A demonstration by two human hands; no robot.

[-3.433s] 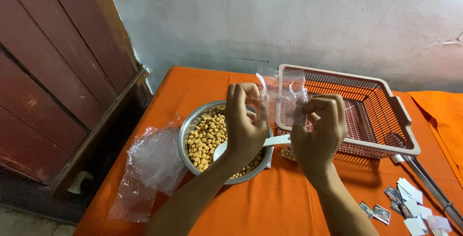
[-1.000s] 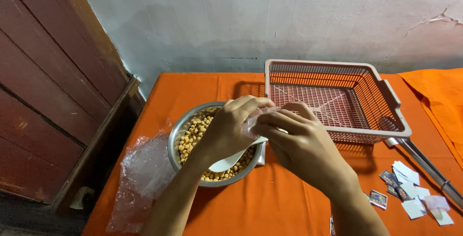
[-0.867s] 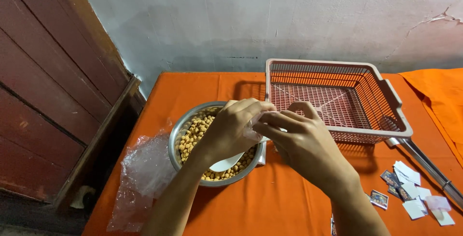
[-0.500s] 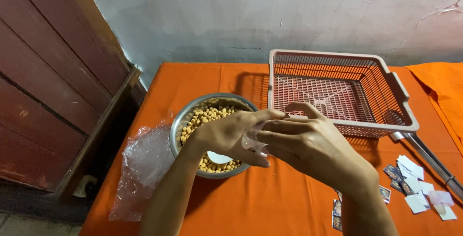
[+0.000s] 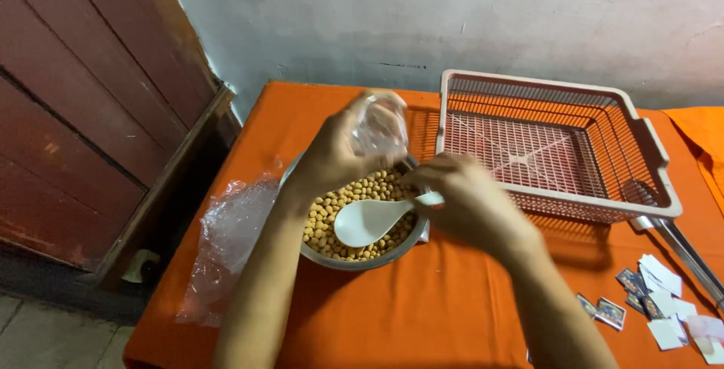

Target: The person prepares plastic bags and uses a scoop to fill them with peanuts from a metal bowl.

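Currently a small clear plastic bag [image 5: 379,124] is held empty in the left hand [image 5: 341,154] above the steel bowl of round snacks [image 5: 362,210]; the white spoon [image 5: 371,219] handle is pinched by the right hand [image 5: 466,203]; no scoop is loaded yet, and the pink basket [image 5: 554,146] beside it holds nothing.

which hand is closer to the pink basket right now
Right. The right hand grips the white spoon handle just in front of the basket's near-left corner. The left hand holds a small clear bag above the bowl, farther left of the basket.
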